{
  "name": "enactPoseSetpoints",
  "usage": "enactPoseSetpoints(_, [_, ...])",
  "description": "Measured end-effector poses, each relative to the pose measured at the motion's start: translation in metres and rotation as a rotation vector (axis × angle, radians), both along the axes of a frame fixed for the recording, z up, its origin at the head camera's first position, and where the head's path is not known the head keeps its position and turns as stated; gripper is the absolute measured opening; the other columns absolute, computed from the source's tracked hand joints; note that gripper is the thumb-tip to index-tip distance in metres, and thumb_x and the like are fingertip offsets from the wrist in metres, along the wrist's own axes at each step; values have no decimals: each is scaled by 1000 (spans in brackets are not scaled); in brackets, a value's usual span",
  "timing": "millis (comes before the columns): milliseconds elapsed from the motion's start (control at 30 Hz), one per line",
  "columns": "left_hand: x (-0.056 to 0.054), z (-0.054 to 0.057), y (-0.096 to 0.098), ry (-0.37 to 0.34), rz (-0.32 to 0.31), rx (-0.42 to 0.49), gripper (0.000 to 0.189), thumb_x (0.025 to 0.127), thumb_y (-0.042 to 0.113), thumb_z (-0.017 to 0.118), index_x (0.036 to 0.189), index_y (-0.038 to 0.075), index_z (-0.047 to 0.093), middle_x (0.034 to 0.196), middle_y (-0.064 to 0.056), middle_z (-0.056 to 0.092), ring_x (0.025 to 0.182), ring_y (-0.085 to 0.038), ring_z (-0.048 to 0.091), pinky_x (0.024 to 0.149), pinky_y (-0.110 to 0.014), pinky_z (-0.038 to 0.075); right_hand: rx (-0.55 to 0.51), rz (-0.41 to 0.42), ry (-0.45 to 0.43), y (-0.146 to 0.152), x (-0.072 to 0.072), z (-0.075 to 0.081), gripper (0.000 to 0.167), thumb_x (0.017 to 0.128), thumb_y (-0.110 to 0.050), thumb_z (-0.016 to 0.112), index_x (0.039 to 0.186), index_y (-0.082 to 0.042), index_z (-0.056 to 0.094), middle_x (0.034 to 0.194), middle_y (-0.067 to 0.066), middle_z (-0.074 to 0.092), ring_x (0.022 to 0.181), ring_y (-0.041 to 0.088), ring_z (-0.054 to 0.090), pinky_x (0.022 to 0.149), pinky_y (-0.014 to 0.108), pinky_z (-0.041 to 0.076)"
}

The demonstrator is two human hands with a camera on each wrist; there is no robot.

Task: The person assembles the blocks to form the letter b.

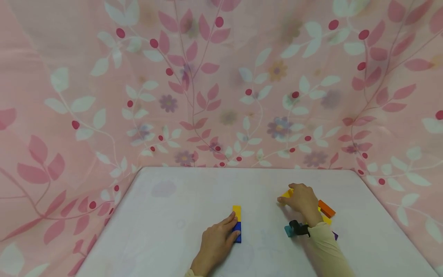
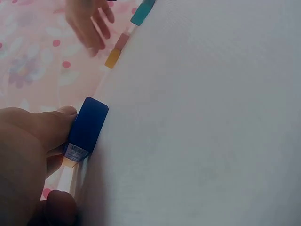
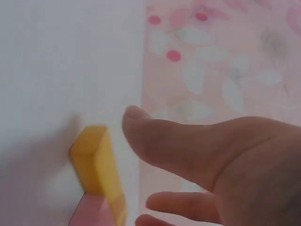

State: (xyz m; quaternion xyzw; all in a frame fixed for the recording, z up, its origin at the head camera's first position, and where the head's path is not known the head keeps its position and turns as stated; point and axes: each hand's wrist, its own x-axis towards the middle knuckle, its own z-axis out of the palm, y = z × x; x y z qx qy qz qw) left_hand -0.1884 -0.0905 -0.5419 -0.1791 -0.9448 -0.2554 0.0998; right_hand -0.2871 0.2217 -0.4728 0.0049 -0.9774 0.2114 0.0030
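Observation:
A blue block (image 1: 237, 236) and a yellow block (image 1: 237, 211) lie end to end on the white table. My left hand (image 1: 216, 240) rests on them, its thumb over the blue block and a fingertip at the seam. In the left wrist view the blue block's (image 2: 88, 125) side shows, with a small label near the seam. My right hand (image 1: 300, 200) is over another yellow block (image 1: 287, 194) to the right, thumb and fingers spread. In the right wrist view this yellow block (image 3: 94, 165), touching a pink block (image 3: 94, 212), stands apart from the thumb.
Around the right wrist lie an orange block (image 1: 327, 209), a teal block (image 1: 288, 231), a yellow block (image 1: 327, 220) and a purple block (image 1: 335, 235), some partly hidden. A black wrist camera (image 1: 298, 227) sits on the right wrist. Pink flowered cloth (image 1: 214, 96) hangs beyond the table (image 1: 159, 215).

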Motion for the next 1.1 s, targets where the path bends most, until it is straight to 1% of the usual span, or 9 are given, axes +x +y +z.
enactPoseSetpoints(33, [0,0,0,-2,2,0,44,101,41,71,139,19,72,153,10,61,120,-27,74,68,-32,58,5,-12,-14,2,-1,-1,73,85,-45,86,134,6,66,118,30,69,98,46,61,68,46,56])
enactPoseSetpoints(100, [0,0,-1,-6,3,3,44,101,41,71,139,19,72,152,10,61,120,-27,74,69,-32,59,17,-29,-34,4,-2,-4,69,83,-46,88,126,6,69,106,25,69,90,40,58,67,42,52])
enactPoseSetpoints(200, [0,0,-1,-4,2,10,44,101,41,71,139,19,72,152,9,62,120,-28,74,69,-32,59,24,-54,-40,5,-4,-11,64,81,-45,90,118,5,73,98,18,66,85,35,55,65,39,49])
enactPoseSetpoints(267, [0,0,-1,2,1,15,44,101,41,72,138,19,72,152,9,62,119,-28,74,68,-32,58,24,-65,-27,4,-5,-15,63,81,-45,90,118,5,74,100,20,66,86,36,54,66,41,49])
enactPoseSetpoints(367, [0,0,-1,7,0,24,44,100,40,72,138,18,72,151,8,63,118,-29,74,67,-30,57,23,-62,-8,5,-6,-18,65,82,-44,90,121,5,74,106,24,66,92,41,53,72,48,50])
enactPoseSetpoints(567, [0,0,-1,19,-5,26,43,100,39,73,137,17,73,150,7,64,117,-30,75,65,-28,56,11,-39,17,8,-4,-20,70,84,-45,87,130,5,72,124,32,67,104,50,53,84,61,50])
enactPoseSetpoints(867, [0,-1,-1,8,-2,38,43,99,39,74,136,18,73,150,8,63,118,-30,75,68,-30,58,17,-6,18,10,-7,-26,66,88,-43,84,135,2,70,142,34,60,119,62,49,94,70,49])
enactPoseSetpoints(967, [-1,-1,-1,3,-3,36,43,99,40,74,137,19,73,150,8,63,118,-30,74,68,-30,58,7,9,20,12,-11,-28,67,89,-42,83,137,2,68,148,35,56,123,65,47,99,73,46])
enactPoseSetpoints(1100, [-2,-2,-1,5,0,32,44,99,41,73,137,19,73,151,8,63,118,-29,74,69,-31,59,-31,32,29,14,-18,-31,69,89,-41,83,139,3,66,151,35,53,127,66,45,104,73,42])
